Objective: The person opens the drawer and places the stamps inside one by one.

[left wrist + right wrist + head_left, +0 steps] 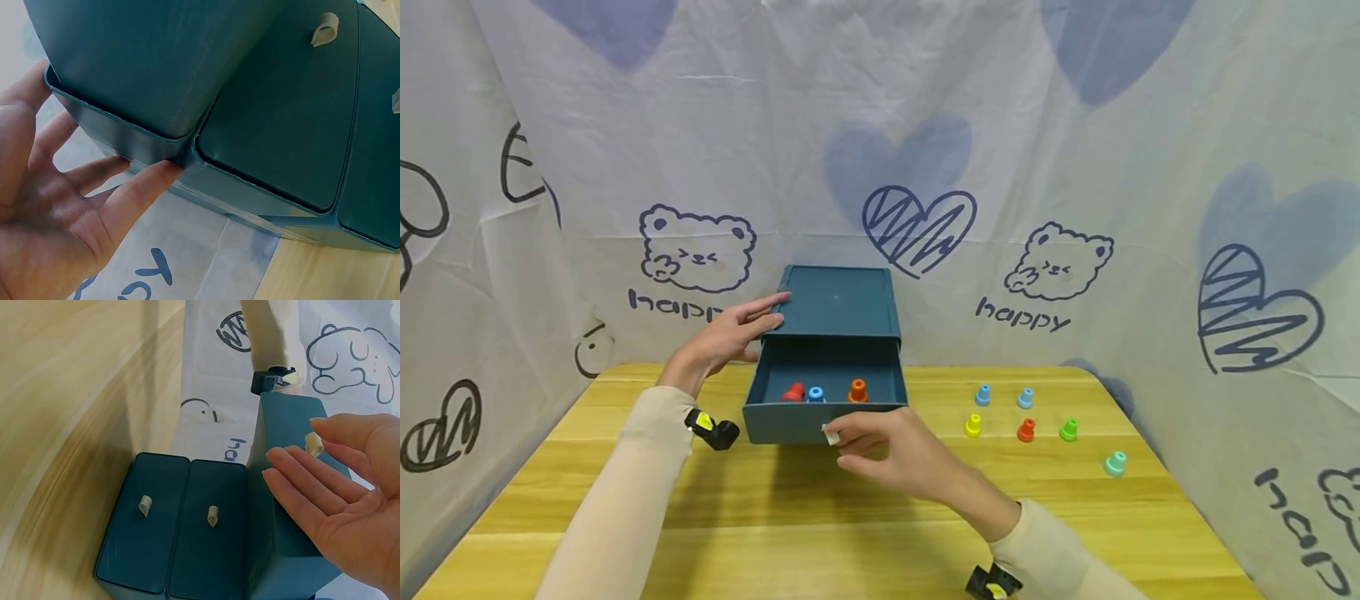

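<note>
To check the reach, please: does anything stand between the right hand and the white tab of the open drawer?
Nothing visible does: the right hand touches the white tab, and the small pieces in the open drawer sit behind its front.

White cloth hangs around me on three sides, slightly rumpled, with fold lines running across the back. It is printed with pale blue hearts, scribble-filled outline hearts and curly-edged bear faces, the word "happy" lettered beneath. Against that stands a table, its top yellowish, streaked with wood grain, the far corners rounded. The light is soft and fairly even, leaving blurred shadows on the wood and greyer patches along the cloth's creases.
</note>
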A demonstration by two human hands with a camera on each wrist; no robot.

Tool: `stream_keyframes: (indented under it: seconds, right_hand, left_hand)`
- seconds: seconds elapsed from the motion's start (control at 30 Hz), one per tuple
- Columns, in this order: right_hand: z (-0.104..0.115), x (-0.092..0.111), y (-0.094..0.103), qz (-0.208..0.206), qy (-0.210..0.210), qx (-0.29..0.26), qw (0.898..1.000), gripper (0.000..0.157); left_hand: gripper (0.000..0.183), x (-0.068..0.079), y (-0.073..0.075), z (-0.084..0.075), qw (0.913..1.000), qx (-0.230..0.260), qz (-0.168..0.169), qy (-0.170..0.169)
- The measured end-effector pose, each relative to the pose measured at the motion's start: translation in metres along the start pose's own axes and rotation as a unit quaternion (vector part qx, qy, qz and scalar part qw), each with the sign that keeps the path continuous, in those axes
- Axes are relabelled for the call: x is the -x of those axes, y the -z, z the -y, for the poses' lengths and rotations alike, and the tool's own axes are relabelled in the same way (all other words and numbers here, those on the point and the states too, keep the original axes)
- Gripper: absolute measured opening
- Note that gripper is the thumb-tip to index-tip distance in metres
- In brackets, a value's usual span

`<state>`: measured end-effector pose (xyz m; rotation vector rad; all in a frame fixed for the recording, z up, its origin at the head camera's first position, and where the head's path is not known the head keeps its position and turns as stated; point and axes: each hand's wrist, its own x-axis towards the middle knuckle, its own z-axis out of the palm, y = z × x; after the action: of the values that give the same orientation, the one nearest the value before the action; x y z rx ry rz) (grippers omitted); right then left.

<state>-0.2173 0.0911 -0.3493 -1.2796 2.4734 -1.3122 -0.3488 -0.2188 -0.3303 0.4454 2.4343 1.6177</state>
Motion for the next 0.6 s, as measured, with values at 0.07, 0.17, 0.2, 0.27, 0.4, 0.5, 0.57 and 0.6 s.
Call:
stream_keyframes:
  seconds: [0.07,0.17,0.2,0.27,0.4,0.5,0.57,0.6]
  right_hand:
    - [-0.0002,0.0002,-0.0014,-0.001,0.002,-0.002,1.000,0.036]
    - [-0.0003,0.0005,-0.0029,-0.008,0.004,-0.003,1.000,0.036]
    - [-0.0003,0.0005,-0.0033,-0.010,0.001,-0.004,1.000,0.036]
    - [0.0000,0.0006,-0.0043,-0.013,-0.005,-0.006,1.000,0.036]
    - [0.0001,0.0003,-0.0059,-0.016,-0.012,-0.009,1.000,0.035]
    - [-0.0005,-0.0001,-0.0073,-0.021,-0.005,-0.011,1.000,0.033]
    - [-0.0011,-0.0003,-0.0083,-0.024,-0.003,-0.012,1.000,0.033]
    - [-0.0014,-0.0003,-0.0089,-0.026,-0.003,-0.012,1.000,0.032]
  left_hand:
    - [0.065,0.0003,-0.0001,0.0001,1.0000,-0.001,0.000,0.000]
    - [0.065,0.0000,0.0000,0.0007,1.0000,-0.001,0.000,-0.002]
    - [0.065,-0.0001,0.0000,0.0007,1.0000,-0.001,0.000,-0.002]
    - [0.065,-0.0002,-0.0001,0.0009,1.0000,0.000,0.001,-0.003]
    - [0.065,0.0000,-0.0004,0.0010,1.0000,0.004,0.003,0.000]
    - [0.065,0.0000,-0.0004,0.0012,1.0000,0.004,0.000,0.001]
    - [0.065,0.0002,-0.0005,0.0013,1.0000,0.005,-0.003,0.001]
    - [0.065,0.0004,-0.0006,0.0014,1.0000,0.006,-0.003,0.001]
